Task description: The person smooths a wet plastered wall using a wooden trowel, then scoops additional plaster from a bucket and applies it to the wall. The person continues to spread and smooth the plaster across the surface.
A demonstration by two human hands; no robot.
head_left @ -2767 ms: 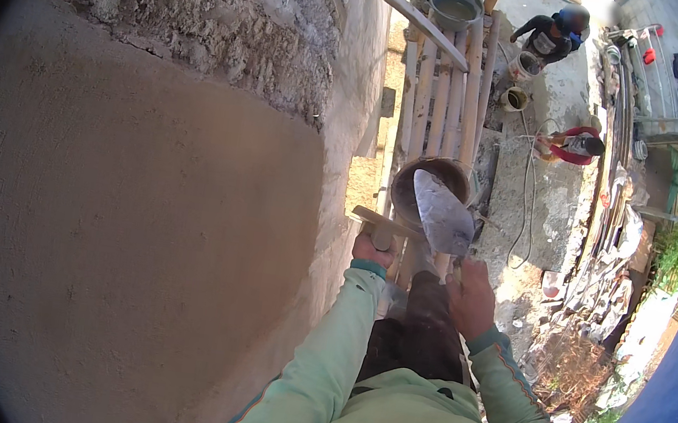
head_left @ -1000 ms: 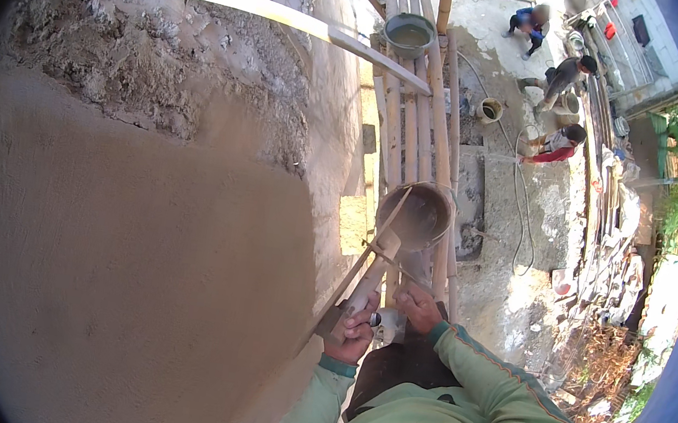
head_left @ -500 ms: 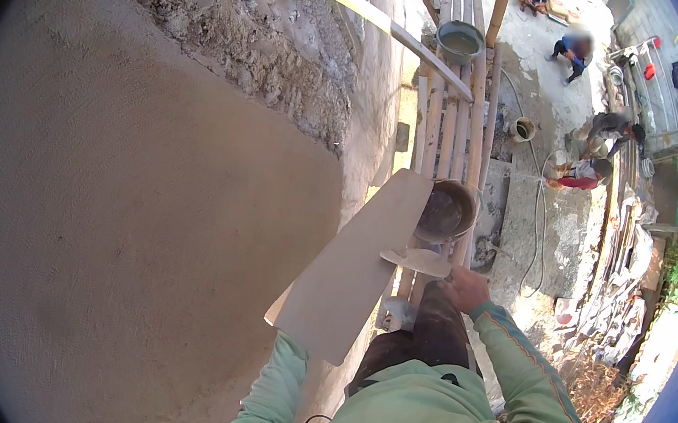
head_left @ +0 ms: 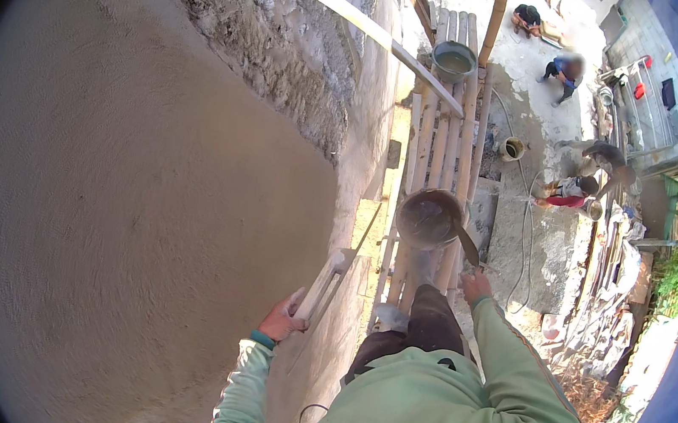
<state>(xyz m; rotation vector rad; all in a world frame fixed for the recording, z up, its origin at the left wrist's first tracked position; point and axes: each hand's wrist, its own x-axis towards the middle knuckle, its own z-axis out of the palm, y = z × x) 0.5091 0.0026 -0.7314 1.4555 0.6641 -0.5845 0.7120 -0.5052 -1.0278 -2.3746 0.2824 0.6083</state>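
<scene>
My left hand (head_left: pixel 282 319) is wrapped round the handle of a long plastering float (head_left: pixel 324 288), which is turned edge-on beside the wall. The smoothed grey plaster (head_left: pixel 177 207) lies to the left of it. In my right hand (head_left: pixel 476 287) is the handle of a trowel (head_left: pixel 467 242), its narrow blade pointing up at the right rim of a dark bucket (head_left: pixel 429 220). Whether the blade touches the bucket cannot be made out. The bucket stands on the bamboo poles in front of my feet, with something dull and greyish inside.
A scaffold of bamboo poles (head_left: pixel 452 149) runs ahead, bearing a second bucket (head_left: pixel 454 61). A pale straight board (head_left: pixel 363 26) slants across it. Rough, unsmoothed wall (head_left: pixel 265 56) lies upper left. Several people are below at right, near another bucket (head_left: pixel 512 150) and a hose.
The float has swung from broad face up to edge-on, down and left toward the wall, uncovering my left hand. The trowel has left the float's face and turned upward beside the bucket.
</scene>
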